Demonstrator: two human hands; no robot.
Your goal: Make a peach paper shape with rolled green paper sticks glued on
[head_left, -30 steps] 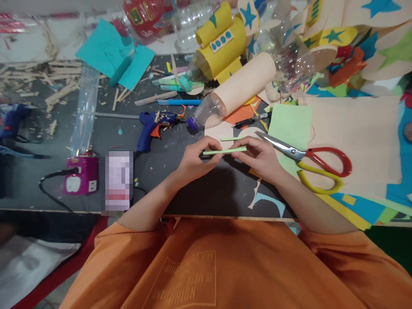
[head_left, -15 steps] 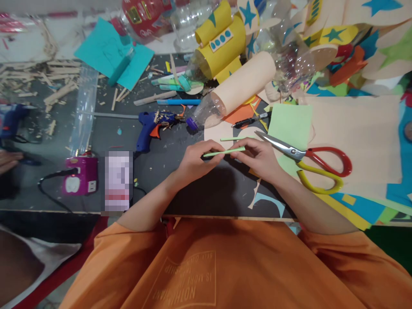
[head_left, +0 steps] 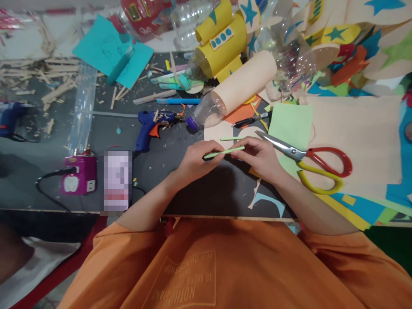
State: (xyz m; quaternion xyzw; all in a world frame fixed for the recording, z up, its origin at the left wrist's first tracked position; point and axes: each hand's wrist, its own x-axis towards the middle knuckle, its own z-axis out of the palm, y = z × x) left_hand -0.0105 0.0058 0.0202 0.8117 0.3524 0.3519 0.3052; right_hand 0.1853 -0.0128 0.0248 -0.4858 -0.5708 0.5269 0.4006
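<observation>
in the middle of the frame, the left hand [head_left: 200, 159] and the right hand [head_left: 259, 158] pinch a thin green strip [head_left: 230, 150] between thumbs and fingers, its left end tilted slightly down. just above it, a second green strip [head_left: 228, 139] points left from behind the right hand. right of center, open scissors [head_left: 293, 152] lie partly on a green sheet [head_left: 291, 122] on the table [head_left: 212, 199]. above the hands are a pen [head_left: 244, 122] and a paper-wrapped bottle [head_left: 246, 83]; a blue glue gun [head_left: 146, 131] lies left of center.
</observation>
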